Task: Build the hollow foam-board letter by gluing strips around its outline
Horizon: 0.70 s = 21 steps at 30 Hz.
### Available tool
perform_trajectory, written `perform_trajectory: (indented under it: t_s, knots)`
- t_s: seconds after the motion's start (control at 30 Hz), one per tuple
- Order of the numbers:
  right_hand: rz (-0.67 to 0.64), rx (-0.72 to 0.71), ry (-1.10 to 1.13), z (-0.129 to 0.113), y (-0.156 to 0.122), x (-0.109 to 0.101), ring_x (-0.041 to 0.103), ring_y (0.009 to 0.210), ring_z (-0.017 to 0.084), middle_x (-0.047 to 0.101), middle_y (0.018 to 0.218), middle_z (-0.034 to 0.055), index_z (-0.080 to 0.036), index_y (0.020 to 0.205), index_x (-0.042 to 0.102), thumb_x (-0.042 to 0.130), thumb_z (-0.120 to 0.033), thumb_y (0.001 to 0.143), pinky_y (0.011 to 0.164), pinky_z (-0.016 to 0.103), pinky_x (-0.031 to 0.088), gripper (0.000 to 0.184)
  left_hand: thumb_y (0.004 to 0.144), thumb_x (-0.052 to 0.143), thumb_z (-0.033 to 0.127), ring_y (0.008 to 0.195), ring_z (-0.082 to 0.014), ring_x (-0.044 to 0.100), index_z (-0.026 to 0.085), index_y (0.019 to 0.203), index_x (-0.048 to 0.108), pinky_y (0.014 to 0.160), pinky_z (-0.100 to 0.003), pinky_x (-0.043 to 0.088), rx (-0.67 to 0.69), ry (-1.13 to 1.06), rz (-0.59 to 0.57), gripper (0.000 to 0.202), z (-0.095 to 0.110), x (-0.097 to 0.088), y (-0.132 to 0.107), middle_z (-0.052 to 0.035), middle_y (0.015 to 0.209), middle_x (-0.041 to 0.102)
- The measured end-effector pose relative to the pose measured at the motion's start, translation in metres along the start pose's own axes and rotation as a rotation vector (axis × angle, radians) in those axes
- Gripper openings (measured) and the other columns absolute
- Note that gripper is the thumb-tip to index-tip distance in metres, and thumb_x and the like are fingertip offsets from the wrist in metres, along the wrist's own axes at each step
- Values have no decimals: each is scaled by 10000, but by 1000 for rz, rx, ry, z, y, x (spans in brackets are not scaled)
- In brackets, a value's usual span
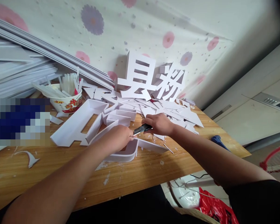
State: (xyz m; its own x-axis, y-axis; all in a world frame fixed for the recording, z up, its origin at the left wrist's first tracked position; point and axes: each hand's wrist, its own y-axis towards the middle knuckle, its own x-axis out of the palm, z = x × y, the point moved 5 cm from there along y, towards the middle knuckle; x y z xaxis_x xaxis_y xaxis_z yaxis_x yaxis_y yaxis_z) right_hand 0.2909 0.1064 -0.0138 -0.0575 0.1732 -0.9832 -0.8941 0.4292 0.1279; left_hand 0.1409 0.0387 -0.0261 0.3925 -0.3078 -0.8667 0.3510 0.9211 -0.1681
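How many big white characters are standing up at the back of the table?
2: the left character and the right character beside it, both before the flowered cloth. More may be hidden behind.

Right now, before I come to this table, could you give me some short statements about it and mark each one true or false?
1. The right hand holds a black cutter close to the left hand. True.
2. A paper bowl at the left contains pale sticks. True.
3. The left hand touches the bowl. False: it is at a hollow white frame.
4. Two white characters stand farther back than the hands. True.
5. Only sticks lie in front of these characters. False: many white scraps lie there.
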Motion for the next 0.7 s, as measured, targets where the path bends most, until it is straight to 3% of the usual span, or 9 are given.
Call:
perform_trajectory:
  t_s: [0.1,0.2,0.3,0.4,0.5,0.6,0.7]
  knots:
    - [37,-168,75,-4,3,-4,559,727,183,646,844,37,-195,1157,603,486,-695,881,645,296,317,583,793,496,283,546,-143,449,178,581,614,560,-277,266,-19,13,15,265,1,-1,-1,-19,564,569]
    - [28,-284,104,-4,3,-6,557,754,187,637,812,48,-188,1011,621,368,-670,947,739,327,344,548,773,492,241,560,-144,454,182,578,601,566,-282,260,-12,-5,5,231,0,-1,-3,-12,569,560]
    - [-39,-274,126,-1,3,-3,550,744,169,625,850,58,-192,928,592,378,-602,978,682,295,347,464,775,488,273,579,-159,487,198,613,636,575,-286,284,-19,-42,-6,232,-4,2,-2,-13,591,597]
    - [-93,-246,155,0,3,0,543,718,149,619,848,40,-202,934,580,449,-400,995,624,266,324,245,777,486,309,621,-171,538,219,678,684,607,-282,330,-23,-73,-11,239,-8,5,0,-15,629,643]
    - [-128,-227,150,-2,7,0,527,702,145,602,764,14,-201,856,579,502,-188,884,634,265,315,83,776,478,294,633,-164,556,218,678,676,597,-268,333,5,-95,-11,234,-7,6,0,-12,620,640]
    - [-159,-200,76,-3,12,2,507,678,151,587,708,8,-197,737,556,529,-153,764,636,279,297,58,771,453,267,577,-148,515,196,596,588,554,-264,291,46,-83,-37,232,-2,5,-1,-4,557,571]
    - [-170,-171,25,-4,18,3,500,674,156,595,705,11,-199,706,549,529,-172,731,626,285,280,42,747,449,251,521,-133,453,183,542,498,525,-270,254,28,-71,-53,222,0,3,-3,6,502,495]
